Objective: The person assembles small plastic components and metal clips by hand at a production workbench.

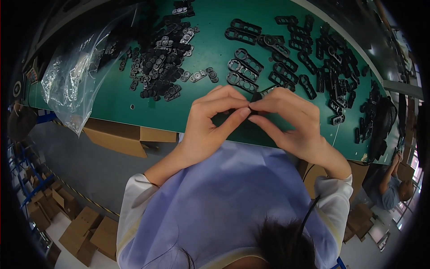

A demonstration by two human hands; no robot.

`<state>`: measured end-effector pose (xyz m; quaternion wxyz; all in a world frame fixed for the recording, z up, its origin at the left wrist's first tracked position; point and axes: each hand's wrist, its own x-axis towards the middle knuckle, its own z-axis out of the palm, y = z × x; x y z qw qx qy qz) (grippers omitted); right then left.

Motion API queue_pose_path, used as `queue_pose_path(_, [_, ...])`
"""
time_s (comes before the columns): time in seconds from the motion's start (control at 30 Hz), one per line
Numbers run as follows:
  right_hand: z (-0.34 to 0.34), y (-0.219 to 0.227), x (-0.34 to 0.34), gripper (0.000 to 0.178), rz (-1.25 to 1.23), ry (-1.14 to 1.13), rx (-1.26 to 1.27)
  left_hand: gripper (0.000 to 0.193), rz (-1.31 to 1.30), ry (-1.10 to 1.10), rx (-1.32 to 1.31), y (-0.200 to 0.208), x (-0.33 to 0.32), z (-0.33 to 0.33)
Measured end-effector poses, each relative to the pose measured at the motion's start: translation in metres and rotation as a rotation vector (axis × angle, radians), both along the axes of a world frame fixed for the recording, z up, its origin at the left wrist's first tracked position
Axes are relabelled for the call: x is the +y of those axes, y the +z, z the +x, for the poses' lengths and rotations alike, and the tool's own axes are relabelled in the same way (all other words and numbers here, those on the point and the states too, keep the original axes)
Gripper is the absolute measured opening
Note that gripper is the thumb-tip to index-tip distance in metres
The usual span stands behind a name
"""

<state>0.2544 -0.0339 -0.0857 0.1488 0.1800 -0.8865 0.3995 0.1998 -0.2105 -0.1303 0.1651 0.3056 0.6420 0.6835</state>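
Observation:
Above the near edge of the green table, my left hand (215,117) and my right hand (292,117) meet fingertip to fingertip. Both are closed in a pinch on a small black part (256,97), mostly hidden behind the fingers. Just beyond them lie long black plastic frames (242,76) with round holes. To the left is a heap of small black and grey pieces (161,58), each with round shapes on it. A few of these small pieces (197,76) lie apart, close to my left hand.
More black frames (298,36) and a dense pile of black parts (336,67) cover the right of the green table (210,40). A clear plastic bag (76,76) hangs over its left edge. Cardboard boxes (80,233) stand on the floor. Another person (389,188) is at far right.

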Motion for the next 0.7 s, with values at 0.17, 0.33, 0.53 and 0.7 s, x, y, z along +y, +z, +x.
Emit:
queue_pose_path(0.17, [0.000, 0.005, 0.007, 0.023, -0.011, 0.058, 0.001, 0.006, -0.076, -0.021, 0.020, 0.001, 0.002, 0.002])
queue_pose_path(0.33, [0.003, -0.007, 0.019, 0.021, 0.012, 0.186, -0.013, 0.008, -0.119, -0.130, 0.129, 0.002, -0.006, -0.008])
queue_pose_path(0.53, [0.012, -0.017, 0.014, 0.021, -0.066, 0.036, -0.047, 0.016, -0.279, -0.004, 0.616, -0.001, -0.016, -0.018])
queue_pose_path(0.7, [0.018, -0.035, 0.005, 0.021, -0.047, -0.013, -0.117, 0.025, -0.320, -0.020, 0.866, -0.021, -0.022, -0.013])
